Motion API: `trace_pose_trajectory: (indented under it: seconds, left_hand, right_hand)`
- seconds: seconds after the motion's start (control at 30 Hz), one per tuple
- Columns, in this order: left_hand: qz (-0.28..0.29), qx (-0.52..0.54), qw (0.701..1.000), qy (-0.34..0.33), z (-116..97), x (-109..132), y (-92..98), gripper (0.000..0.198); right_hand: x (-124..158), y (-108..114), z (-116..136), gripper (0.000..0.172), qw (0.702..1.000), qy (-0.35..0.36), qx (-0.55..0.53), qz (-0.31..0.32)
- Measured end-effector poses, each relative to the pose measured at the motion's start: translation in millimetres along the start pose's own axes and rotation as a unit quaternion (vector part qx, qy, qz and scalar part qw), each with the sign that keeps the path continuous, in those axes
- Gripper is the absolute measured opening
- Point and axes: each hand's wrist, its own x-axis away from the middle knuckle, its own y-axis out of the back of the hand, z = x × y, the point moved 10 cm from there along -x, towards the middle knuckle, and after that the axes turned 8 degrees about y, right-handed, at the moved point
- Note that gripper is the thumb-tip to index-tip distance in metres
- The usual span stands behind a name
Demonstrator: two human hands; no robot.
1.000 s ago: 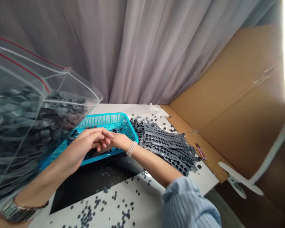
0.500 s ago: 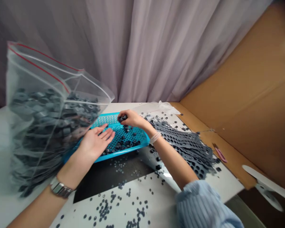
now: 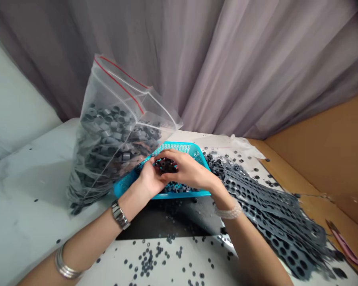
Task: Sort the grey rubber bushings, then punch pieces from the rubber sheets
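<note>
My left hand [image 3: 149, 178] and my right hand [image 3: 191, 169] meet above a turquoise plastic basket [image 3: 179, 147], cupped around a clump of small dark rubber rings [image 3: 166, 165]. More rings lie in the basket, partly hidden by my hands. Just left of my left hand, a clear zip bag with a red seal line [image 3: 113, 143] stands packed with dark grey rings and leans toward the basket. Its lower side appears to touch the basket's near corner.
A heap of grey perforated rubber sheets [image 3: 274, 214] lies to the right of the basket. Loose rings are scattered over the white table [image 3: 26, 190] and a black mat [image 3: 167, 226]. Pink-handled snips [image 3: 343, 246] rest on brown cardboard at the right, with a curtain behind.
My view has swung left, so the bag sits nearer the middle. My right hand has come down from the basket's far rim, and my open left hand has closed with it around the rings.
</note>
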Motion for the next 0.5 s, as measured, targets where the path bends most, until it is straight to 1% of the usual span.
trace_pose_trajectory:
  seconds: [0.07,0.13,0.27,0.4,0.5]
  left_hand:
    - [0.002,-0.003,1.000,-0.008,-2.1,-0.3,0.3,0.023]
    - [0.005,-0.004,1.000,-0.012,-2.4,-0.3,-0.1,0.021]
    - [0.010,0.013,1.000,-0.015,-1.0,-0.2,-0.5,0.015]
    - [0.024,0.037,0.999,-0.009,2.7,0.7,-3.9,0.015]
    - [0.031,0.053,0.998,-0.004,4.3,1.2,-5.4,0.015]
  right_hand:
    - [5.1,5.9,-0.7,0.040,1.000,-0.010,-0.026,-0.010]
    - [10.9,12.6,-8.3,0.035,0.998,-0.035,-0.051,-0.030]
    - [20.5,21.1,-25.6,0.032,0.992,-0.062,-0.080,-0.069]
    - [27.8,34.5,-42.3,0.023,0.982,-0.093,-0.060,-0.154]
    - [30.6,36.2,-49.8,0.016,0.966,-0.116,-0.114,-0.200]
